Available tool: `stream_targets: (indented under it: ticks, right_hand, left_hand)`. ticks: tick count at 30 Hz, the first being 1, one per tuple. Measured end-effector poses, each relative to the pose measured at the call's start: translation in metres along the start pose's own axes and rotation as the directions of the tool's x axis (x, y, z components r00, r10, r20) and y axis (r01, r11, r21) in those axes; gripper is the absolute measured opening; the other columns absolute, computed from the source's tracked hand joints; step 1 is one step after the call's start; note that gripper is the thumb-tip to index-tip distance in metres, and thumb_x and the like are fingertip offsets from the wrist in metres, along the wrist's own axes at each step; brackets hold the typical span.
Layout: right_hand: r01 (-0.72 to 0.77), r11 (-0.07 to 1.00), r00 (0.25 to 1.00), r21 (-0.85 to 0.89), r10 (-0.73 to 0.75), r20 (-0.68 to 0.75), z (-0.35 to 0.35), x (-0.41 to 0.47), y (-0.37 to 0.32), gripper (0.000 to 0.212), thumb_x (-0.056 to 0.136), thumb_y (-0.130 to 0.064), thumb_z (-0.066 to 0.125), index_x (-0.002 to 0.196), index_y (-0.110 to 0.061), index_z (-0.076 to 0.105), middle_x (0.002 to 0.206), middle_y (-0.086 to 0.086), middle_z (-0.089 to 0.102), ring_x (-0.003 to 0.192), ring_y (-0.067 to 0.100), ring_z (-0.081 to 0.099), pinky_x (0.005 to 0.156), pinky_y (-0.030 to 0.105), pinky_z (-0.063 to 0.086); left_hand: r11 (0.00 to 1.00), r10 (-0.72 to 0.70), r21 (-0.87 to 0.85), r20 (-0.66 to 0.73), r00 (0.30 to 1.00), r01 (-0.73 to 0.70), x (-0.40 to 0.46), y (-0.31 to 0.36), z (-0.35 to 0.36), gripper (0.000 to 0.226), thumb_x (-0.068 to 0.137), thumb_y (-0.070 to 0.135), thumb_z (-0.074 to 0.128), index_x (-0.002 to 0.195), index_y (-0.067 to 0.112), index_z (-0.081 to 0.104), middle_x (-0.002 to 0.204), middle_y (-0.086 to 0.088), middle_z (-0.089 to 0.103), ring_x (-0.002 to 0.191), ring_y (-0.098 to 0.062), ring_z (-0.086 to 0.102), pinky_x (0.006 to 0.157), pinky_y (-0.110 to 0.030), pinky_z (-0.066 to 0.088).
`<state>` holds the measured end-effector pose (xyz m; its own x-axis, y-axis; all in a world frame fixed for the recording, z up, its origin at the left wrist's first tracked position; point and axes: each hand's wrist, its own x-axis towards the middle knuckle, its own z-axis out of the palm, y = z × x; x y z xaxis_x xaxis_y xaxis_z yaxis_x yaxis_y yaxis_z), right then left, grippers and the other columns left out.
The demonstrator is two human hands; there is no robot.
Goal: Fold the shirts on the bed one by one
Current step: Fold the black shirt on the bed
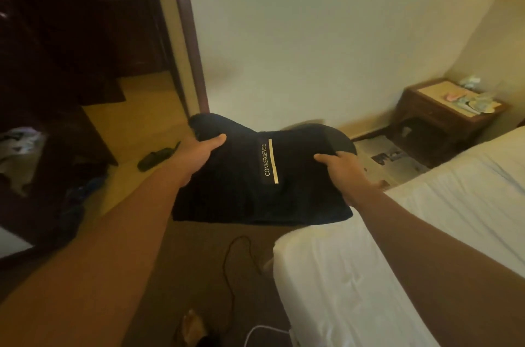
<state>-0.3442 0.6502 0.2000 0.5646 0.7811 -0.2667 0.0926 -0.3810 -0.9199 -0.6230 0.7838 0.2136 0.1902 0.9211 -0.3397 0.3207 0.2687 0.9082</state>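
both hands, left [202,151] and right [342,166], grip a folded dark shirt [255,193] beside the white bed [426,233]

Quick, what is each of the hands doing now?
Left hand: grips the dark shirt at its left side.
Right hand: grips the same shirt at its right side.

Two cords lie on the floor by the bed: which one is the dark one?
The dark cord is the thin loop on the brown floor below the held shirt. The white cord curves at the bottom edge beside the bed.
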Motion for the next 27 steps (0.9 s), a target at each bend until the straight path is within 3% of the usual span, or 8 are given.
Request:
stream_targets:
  ticks: [3,5,10,13,16,20,23,27]
  right_hand:
    - [0.016,1.0,0.999,-0.002,-0.016,0.05,0.069,0.032,-0.039,0.026,0.091,-0.027,0.071,0.106,-0.007,0.069,0.096,0.008,0.074,0.085,0.023,0.07,0.064,0.029,0.051]
    - [0.024,1.0,0.997,-0.012,-0.022,0.08,0.119,0.059,-0.068,0.028,0.09,-0.028,0.071,0.107,-0.006,0.068,0.098,0.009,0.074,0.086,0.025,0.071,0.068,0.032,0.055]
    - [0.053,0.996,0.987,-0.066,-0.042,0.158,0.245,0.111,-0.136,0.031,0.09,-0.031,0.071,0.105,-0.005,0.067,0.094,0.01,0.072,0.086,0.027,0.07,0.075,0.036,0.057]
    - [0.061,0.994,0.975,-0.095,-0.039,0.218,0.306,0.127,-0.171,0.03,0.092,-0.033,0.068,0.106,-0.008,0.063,0.095,0.007,0.069,0.087,0.024,0.067,0.07,0.032,0.052]
    - [0.073,0.992,0.954,-0.105,-0.039,0.299,0.352,0.141,-0.205,0.033,0.093,-0.035,0.068,0.108,-0.006,0.064,0.1,0.01,0.072,0.089,0.026,0.07,0.067,0.032,0.052]
    - [0.087,0.993,0.922,-0.082,-0.049,0.384,0.404,0.149,-0.244,0.042,0.094,-0.046,0.064,0.114,-0.008,0.065,0.103,0.01,0.073,0.094,0.028,0.071,0.089,0.042,0.055]
    - [0.029,0.999,0.881,-0.045,-0.004,0.474,0.439,0.154,-0.266,0.039,0.093,-0.046,0.065,0.114,-0.013,0.065,0.106,0.009,0.073,0.097,0.029,0.07,0.081,0.04,0.053]
    - [0.069,0.995,0.831,-0.068,-0.02,0.555,0.481,0.173,-0.282,0.023,0.095,-0.027,0.064,0.112,-0.012,0.06,0.102,0.007,0.067,0.091,0.023,0.064,0.064,0.031,0.043]
  left_hand:
    - [1.0,0.008,-0.028,-0.078,0.997,-0.01,0.039,0.014,-0.061,0.078,0.085,0.065,0.067,0.145,0.018,0.049,0.139,-0.006,0.059,0.127,-0.034,0.056,0.113,-0.055,0.04]
    - [0.999,-0.012,-0.041,-0.124,0.992,0.007,0.073,0.019,-0.106,0.077,0.085,0.064,0.067,0.143,0.017,0.05,0.135,-0.007,0.061,0.124,-0.034,0.058,0.111,-0.055,0.042]
    - [0.995,-0.043,-0.099,-0.183,0.982,0.025,0.133,0.02,-0.218,0.094,0.072,0.074,0.071,0.145,0.019,0.049,0.137,-0.006,0.06,0.124,-0.032,0.057,0.11,-0.055,0.042]
    - [0.993,-0.047,-0.116,-0.231,0.972,0.021,0.154,0.03,-0.276,0.085,0.08,0.066,0.071,0.146,0.017,0.048,0.136,-0.008,0.059,0.125,-0.033,0.057,0.111,-0.054,0.041]
    - [0.992,-0.042,-0.123,-0.237,0.97,0.013,0.169,0.039,-0.33,0.107,0.06,0.078,0.074,0.146,0.02,0.049,0.137,-0.008,0.06,0.125,-0.033,0.058,0.109,-0.055,0.043]
    - [0.995,-0.022,-0.097,-0.325,0.946,-0.01,0.2,0.034,-0.393,0.124,0.046,0.089,0.069,0.146,0.019,0.049,0.139,-0.006,0.06,0.124,-0.031,0.06,0.105,-0.054,0.048]
    - [0.996,0.016,-0.077,-0.367,0.93,-0.047,0.204,0.045,-0.42,0.104,0.065,0.081,0.07,0.144,0.015,0.052,0.134,-0.006,0.062,0.12,-0.029,0.061,0.106,-0.051,0.048]
    - [0.995,0.039,-0.068,-0.412,0.91,-0.074,0.233,0.045,-0.451,0.07,0.085,0.062,0.069,0.137,0.017,0.059,0.126,-0.003,0.066,0.117,-0.026,0.062,0.109,-0.051,0.046]
